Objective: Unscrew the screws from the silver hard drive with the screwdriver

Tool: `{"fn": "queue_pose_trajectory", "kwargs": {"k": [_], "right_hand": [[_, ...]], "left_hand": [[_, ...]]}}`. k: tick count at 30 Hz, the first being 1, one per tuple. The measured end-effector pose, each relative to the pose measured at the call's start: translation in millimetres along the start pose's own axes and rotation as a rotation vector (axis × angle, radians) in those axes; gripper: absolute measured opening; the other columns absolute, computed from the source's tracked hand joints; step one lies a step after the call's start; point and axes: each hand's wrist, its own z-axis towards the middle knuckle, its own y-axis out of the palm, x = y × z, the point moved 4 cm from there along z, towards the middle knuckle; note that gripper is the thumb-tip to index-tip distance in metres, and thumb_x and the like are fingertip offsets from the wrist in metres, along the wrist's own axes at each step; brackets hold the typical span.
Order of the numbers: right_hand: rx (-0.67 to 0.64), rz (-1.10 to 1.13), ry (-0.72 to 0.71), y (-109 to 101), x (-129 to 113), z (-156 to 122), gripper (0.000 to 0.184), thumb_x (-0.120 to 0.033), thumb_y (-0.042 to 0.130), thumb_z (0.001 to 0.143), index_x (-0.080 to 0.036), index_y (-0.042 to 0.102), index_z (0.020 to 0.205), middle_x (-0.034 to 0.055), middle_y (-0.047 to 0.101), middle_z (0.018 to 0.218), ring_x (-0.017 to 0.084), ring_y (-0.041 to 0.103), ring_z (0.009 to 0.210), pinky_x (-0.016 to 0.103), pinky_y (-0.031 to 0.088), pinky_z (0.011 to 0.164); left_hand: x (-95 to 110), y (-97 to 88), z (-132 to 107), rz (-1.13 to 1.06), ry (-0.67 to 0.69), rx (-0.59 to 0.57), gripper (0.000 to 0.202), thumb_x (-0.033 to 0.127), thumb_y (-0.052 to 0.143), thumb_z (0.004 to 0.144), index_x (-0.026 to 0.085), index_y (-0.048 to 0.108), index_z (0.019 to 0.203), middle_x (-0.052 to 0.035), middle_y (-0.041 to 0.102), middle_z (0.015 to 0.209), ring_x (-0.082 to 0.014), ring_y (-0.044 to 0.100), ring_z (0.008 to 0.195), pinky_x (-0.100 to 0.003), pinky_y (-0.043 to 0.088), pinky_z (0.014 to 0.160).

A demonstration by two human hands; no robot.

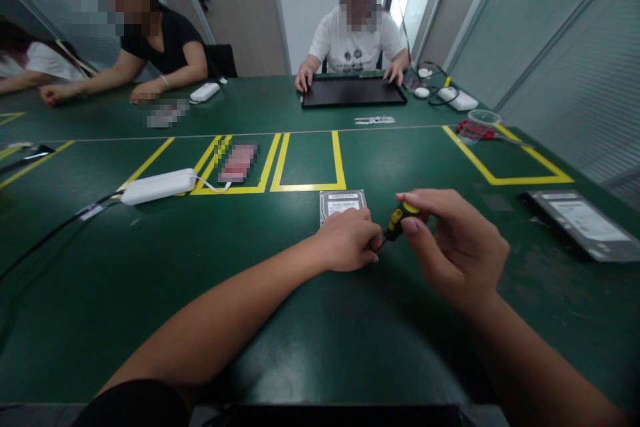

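A small hard drive with a white label lies on the green table, its near part hidden under my left hand. The fingers of that hand are curled over the drive and close to the screwdriver's shaft; whether they touch the shaft I cannot tell. My right hand pinches the black-and-yellow handle of a screwdriver between thumb and fingertips. It is tilted, its shaft pointing down and left toward my left fingers, which hide the tip. Farther right lies a larger hard drive, label up.
Yellow tape marks areas on the table. A white power strip and a phone lie left. Red-handled pliers and a clear cup stand far right. Opposite, a person holds a dark panel; others sit left.
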Motion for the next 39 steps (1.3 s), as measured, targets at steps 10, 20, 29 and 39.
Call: {"fn": "queue_pose_trajectory", "kwargs": {"k": [10, 20, 29, 39], "right_hand": [[-0.009, -0.002, 0.003, -1.6, -3.5, 0.3, 0.039, -0.008, 0.059, 0.084, -0.02, 0.066, 0.12, 0.0092, 0.066, 0.112, 0.024, 0.063, 0.103, 0.042, 0.05, 0.084], [-0.005, -0.003, -0.015, -0.5, -4.4, 1.8, 0.044, -0.006, 0.066, 0.079, -0.022, 0.067, 0.12, 0.0083, 0.063, 0.109, 0.02, 0.061, 0.096, 0.034, 0.049, 0.071], [0.012, 0.023, 0.012, 0.1, -1.4, -0.2, 0.043, -0.006, 0.067, 0.078, -0.022, 0.067, 0.118, 0.0073, 0.064, 0.106, 0.02, 0.061, 0.092, 0.035, 0.049, 0.07], [0.018, 0.016, 0.052, 1.5, 1.9, -3.1, 0.036, -0.012, 0.067, 0.081, -0.023, 0.064, 0.115, 0.0063, 0.064, 0.106, 0.021, 0.062, 0.095, 0.036, 0.05, 0.071]], "left_hand": [[-0.2, 0.4, -1.1, -0.031, 0.018, 0.002, 0.015, 0.035, 0.07, 0.081, 0.024, 0.066, 0.091, -0.0027, 0.058, 0.103, -0.0202, 0.056, 0.092, -0.031, 0.043, 0.074], [-2.6, 3.3, 0.9, 0.013, 0.023, 0.033, 0.017, 0.038, 0.071, 0.08, 0.025, 0.067, 0.09, -0.0027, 0.059, 0.102, -0.0207, 0.057, 0.088, -0.031, 0.043, 0.069], [-1.7, 3.0, 0.5, 0.012, 0.022, 0.032, 0.02, 0.038, 0.071, 0.08, 0.024, 0.066, 0.092, -0.003, 0.058, 0.101, -0.0211, 0.056, 0.09, -0.032, 0.044, 0.072], [-1.3, 3.5, 1.0, 0.036, 0.008, 0.018, 0.02, 0.04, 0.07, 0.081, 0.024, 0.065, 0.092, -0.0032, 0.057, 0.101, -0.0213, 0.056, 0.089, -0.032, 0.044, 0.071]]}}
